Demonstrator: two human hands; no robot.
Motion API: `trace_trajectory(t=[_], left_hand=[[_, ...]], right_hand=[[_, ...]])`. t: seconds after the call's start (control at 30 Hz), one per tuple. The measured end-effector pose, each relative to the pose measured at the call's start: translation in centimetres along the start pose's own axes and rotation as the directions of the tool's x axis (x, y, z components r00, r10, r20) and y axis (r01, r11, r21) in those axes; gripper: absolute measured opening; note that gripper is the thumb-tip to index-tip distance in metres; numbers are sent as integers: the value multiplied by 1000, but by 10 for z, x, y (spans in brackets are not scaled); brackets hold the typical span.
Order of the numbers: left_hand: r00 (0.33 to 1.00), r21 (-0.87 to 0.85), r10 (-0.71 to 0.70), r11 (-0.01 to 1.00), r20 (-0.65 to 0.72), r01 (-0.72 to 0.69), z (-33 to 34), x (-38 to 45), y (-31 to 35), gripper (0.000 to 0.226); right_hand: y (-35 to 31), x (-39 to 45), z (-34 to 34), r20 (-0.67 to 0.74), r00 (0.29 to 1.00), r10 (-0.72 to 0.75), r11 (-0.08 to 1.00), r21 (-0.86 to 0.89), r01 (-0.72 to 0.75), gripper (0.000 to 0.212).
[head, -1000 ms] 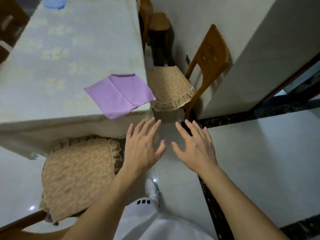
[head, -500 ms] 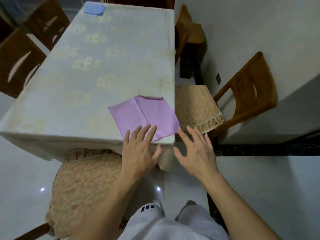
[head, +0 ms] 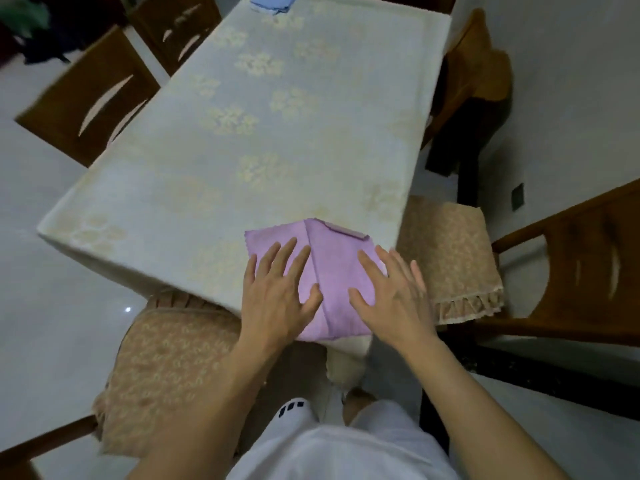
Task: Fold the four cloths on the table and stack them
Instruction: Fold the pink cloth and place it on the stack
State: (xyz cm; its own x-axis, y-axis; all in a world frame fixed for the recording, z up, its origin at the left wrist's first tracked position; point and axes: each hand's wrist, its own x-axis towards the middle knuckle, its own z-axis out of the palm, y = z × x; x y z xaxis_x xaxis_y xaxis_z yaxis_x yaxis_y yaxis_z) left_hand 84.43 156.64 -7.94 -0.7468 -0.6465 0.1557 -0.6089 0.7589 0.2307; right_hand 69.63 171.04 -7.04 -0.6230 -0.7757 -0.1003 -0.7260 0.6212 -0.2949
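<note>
- Your left hand (head: 277, 292) is flat on the left half of the purple cloth (head: 332, 271), fingers straight and a bit spread, not gripping anything.
- Your right hand (head: 391, 296) is the same deal on the right half: open palm, fingers straight, laid over the cloth.
- The purple cloth sits at the near right corner of the table (head: 242, 133), with its near edge hanging a little over the table edge. There's a crease running up the middle between your hands, and a small flap turned over at the far corner.
- A blue cloth (head: 272, 3) is way off at the far end of the table, only partly in view.
- Cushioned chairs (head: 162, 368) are tucked in around the table, one right below your left arm and one just beside the corner on your right.
</note>
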Motion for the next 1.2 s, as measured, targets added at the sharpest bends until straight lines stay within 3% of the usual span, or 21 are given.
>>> trace_trajectory(t=[0.23,0.5,0.77,1.0,1.2], left_hand=[[979,79,-187,980,84,181,23,58,10,64],[945,103,-323,943,56,317,38,85,1,60],[967,114,-255,961,9,253,44,104,-55,45],[992,101,-123,988,31,119,62,137,-106,39],[987,83,-49,996,152,37,89,160,-139,29]], right_hand=[[26,97,-16,97,981,-168,986,-2,169,76],[42,164,-12,201,933,-300,951,-20,310,65],[31,205,17,159,904,-397,907,-83,413,48],[15,233,46,12,926,-377,925,-48,377,27],[2,246,77,30,952,-304,951,-48,305,18]])
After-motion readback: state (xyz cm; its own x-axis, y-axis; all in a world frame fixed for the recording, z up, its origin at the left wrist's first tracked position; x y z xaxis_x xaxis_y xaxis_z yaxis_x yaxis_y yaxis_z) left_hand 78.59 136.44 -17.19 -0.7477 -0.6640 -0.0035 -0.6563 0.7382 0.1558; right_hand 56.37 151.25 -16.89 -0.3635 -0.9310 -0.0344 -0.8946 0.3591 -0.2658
